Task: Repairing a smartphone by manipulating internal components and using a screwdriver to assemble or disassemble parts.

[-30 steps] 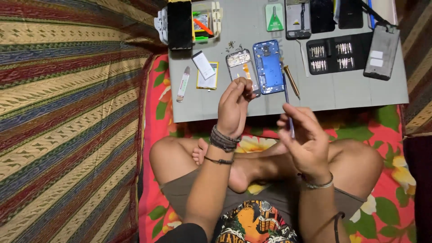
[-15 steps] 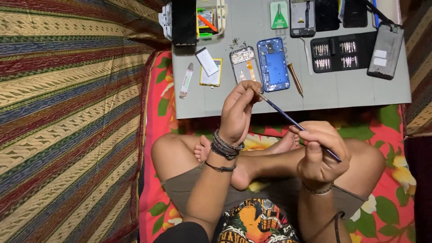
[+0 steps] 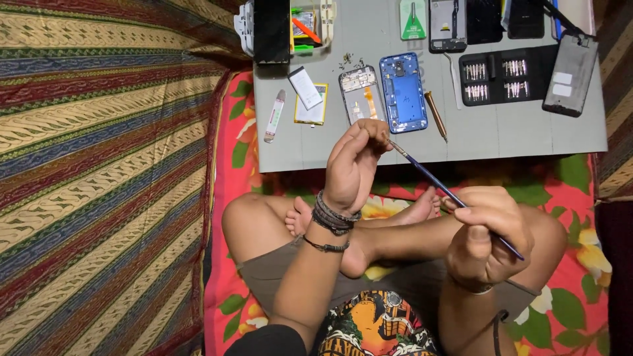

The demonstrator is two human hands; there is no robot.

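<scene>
My left hand (image 3: 353, 161) is raised above my crossed legs, its fingertips pinched together on something too small to make out. My right hand (image 3: 486, 234) grips a thin blue screwdriver (image 3: 440, 186) whose tip points up and left and meets the left fingertips. Just beyond the hands, on a grey board (image 3: 527, 135), lie an opened phone frame with a flex cable (image 3: 359, 94) and a blue phone back shell (image 3: 403, 92). A bronze-handled tool (image 3: 435, 115) lies beside the blue shell.
Farther along the board are a black bit set (image 3: 500, 76), a grey phone (image 3: 570, 72), a black phone (image 3: 271, 29), a white tube (image 3: 274, 116), a yellow-edged card (image 3: 310, 105) and a green pick card (image 3: 413, 10). Striped cloth (image 3: 99, 178) covers the left; floral fabric (image 3: 573, 191) lies under my legs.
My right hand has drawn back toward my lap and now holds the screwdriver slanted, its tip at the left fingertips. My left hand has stayed raised, pinched.
</scene>
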